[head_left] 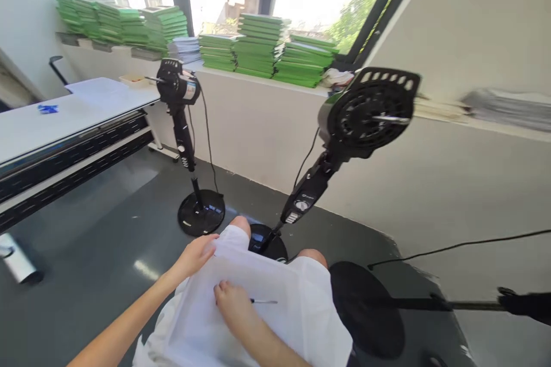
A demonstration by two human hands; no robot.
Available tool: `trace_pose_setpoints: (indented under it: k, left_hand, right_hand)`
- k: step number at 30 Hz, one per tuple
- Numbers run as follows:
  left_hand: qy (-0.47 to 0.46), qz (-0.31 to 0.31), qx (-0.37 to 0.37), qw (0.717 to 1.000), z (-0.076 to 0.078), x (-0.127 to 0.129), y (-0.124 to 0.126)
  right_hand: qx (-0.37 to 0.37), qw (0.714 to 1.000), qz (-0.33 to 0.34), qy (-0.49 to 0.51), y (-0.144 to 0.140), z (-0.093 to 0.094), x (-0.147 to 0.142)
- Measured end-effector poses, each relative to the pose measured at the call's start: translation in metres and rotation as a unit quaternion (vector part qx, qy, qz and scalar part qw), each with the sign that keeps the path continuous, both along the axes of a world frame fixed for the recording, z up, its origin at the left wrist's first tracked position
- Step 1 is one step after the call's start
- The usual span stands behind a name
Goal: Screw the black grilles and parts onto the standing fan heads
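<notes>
A white plastic bin rests across my lap on white clothing. My left hand grips the bin's far left corner, with its fingers over the rim. Inside the bin, my right hand is low over the bottom, its fingers curled together. Whatever those fingers hold, if anything, is hidden. Just right of this hand a screwdriver shows its thin metal shaft and a bit of dark handle. The rest of its handle is behind the hand, and I cannot tell whether the hand touches it.
Two black fan stands without blades or guards, one at left and one ahead, stand on round bases. Another black stand is at right. A white table stands left. Green stacks line the windowsill. A cable runs at right.
</notes>
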State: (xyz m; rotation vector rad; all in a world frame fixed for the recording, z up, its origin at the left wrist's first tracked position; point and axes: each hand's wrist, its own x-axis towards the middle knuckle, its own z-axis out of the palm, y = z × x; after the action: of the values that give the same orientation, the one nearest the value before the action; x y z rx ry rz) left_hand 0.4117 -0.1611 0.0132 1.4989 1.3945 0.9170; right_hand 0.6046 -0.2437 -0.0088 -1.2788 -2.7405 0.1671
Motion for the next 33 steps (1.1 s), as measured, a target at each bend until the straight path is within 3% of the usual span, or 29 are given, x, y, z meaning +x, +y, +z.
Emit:
trace_pose_setpoints:
  k: [4, 7, 9, 11, 13, 18, 20, 23, 26, 28, 33]
  left_hand:
    - [0.055, -0.016, 0.053, 0.997, 0.011, 0.019, 0.004]
    - [0.026, -0.048, 0.063, 0.997, 0.03, 0.04, 0.007]
    - [-0.04, -0.121, 0.046, 0.991, 0.044, 0.061, 0.007]
    - [-0.098, -0.219, 0.045, 0.97, 0.055, 0.085, 0.007]
    - [-0.125, -0.277, 0.068, 0.95, 0.064, 0.109, 0.009]
    - [-0.169, -0.275, 0.137, 0.936, 0.086, 0.147, 0.026]
    - [-0.188, -0.28, 0.16, 0.928, 0.092, 0.155, 0.031]
    - [-0.186, -0.26, 0.19, 0.928, 0.094, 0.165, 0.032]
    - [-0.199, -0.214, 0.19, 0.937, 0.095, 0.173, 0.03]
    - [-0.2, -0.195, 0.169, 0.945, 0.099, 0.178, 0.029]
    - [-0.209, -0.189, 0.162, 0.946, 0.129, 0.19, 0.039]
  right_hand:
    - [-0.004, 0.993, -0.008, 0.119, 0.0, -0.01, 0.021]
    - [-0.011, 0.969, -0.063, 0.24, 0.009, 0.0, 0.048]
    - [-0.017, 0.943, -0.11, 0.313, 0.013, 0.016, 0.071]
    - [-0.033, 0.916, -0.142, 0.373, 0.017, 0.037, 0.094]
    - [-0.059, 0.891, -0.168, 0.418, 0.019, 0.06, 0.115]
    - [-0.106, 0.839, -0.231, 0.48, 0.021, 0.108, 0.143]
    - [-0.139, 0.792, -0.286, 0.522, 0.021, 0.12, 0.143]
    - [-0.189, 0.691, -0.363, 0.595, 0.023, 0.131, 0.136]
    - [-0.202, 0.633, -0.381, 0.643, 0.028, 0.134, 0.13]
    - [-0.197, 0.628, -0.371, 0.655, 0.032, 0.135, 0.131]
    - [-0.114, 0.68, -0.337, 0.641, 0.043, 0.151, 0.139]
